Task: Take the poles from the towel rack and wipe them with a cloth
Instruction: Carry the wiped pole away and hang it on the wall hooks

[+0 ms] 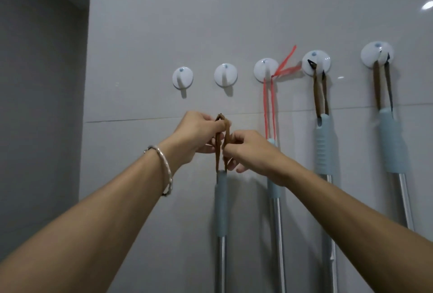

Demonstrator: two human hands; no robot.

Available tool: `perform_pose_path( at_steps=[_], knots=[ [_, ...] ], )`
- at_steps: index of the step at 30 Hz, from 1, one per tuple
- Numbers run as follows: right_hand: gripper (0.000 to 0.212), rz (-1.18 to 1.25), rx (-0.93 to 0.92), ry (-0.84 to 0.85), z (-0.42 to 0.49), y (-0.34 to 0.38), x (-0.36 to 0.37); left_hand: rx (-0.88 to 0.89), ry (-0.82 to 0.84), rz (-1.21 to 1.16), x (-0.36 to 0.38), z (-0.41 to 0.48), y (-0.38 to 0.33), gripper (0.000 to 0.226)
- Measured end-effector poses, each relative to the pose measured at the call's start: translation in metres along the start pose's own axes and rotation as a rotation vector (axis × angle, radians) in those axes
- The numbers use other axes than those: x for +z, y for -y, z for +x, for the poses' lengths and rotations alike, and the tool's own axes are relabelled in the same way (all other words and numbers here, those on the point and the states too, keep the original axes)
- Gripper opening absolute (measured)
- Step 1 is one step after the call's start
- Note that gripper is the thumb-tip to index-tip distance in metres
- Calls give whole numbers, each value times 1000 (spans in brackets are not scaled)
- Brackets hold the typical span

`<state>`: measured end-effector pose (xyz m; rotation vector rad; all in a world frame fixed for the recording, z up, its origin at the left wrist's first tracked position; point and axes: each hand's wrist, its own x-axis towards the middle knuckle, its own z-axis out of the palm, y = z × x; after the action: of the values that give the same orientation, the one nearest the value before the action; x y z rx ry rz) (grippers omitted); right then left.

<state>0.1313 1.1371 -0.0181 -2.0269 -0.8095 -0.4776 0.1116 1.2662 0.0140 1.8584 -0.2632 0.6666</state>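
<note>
Head view: the left hand [199,135] and right hand [248,152] are close together, each pinching the brown loop [221,145] from which one pole [221,201] hangs against the wall, off the rack and below the two bare hooks [225,74]. That thin loop is held only by fingertips, so it could slip and drop the pole, or let it swing into the pole on the red string [273,189] just beside the right hand. Open room lies leftward up to the wall corner [86,105], while the right side is crowded with hanging poles.
</note>
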Motion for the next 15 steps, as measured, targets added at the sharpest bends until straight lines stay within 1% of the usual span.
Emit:
perform_pose_path(
  at_steps=[2,5,7,9,11,13,15],
  knots=[
    [11,17,-21,8,5,1,-1,34,-9,41,5,8,0,18],
    [17,13,-38,-43,17,4,-9,46,0,21,0,21,-3,22],
    [19,-30,-58,-106,29,8,-20,32,21,10,-10,29,-6,27],
    [20,-84,-95,-179,42,17,-32,-10,52,61,-20,34,-11,31],
    [21,-152,-142,-222,54,27,-43,-54,73,77,-29,40,-16,41],
    [22,-209,-176,-236,65,38,-48,-49,84,-11,-33,48,-23,45],
    [23,-232,-200,-277,77,48,-51,-20,147,-121,-33,51,-30,44]
  ],
)
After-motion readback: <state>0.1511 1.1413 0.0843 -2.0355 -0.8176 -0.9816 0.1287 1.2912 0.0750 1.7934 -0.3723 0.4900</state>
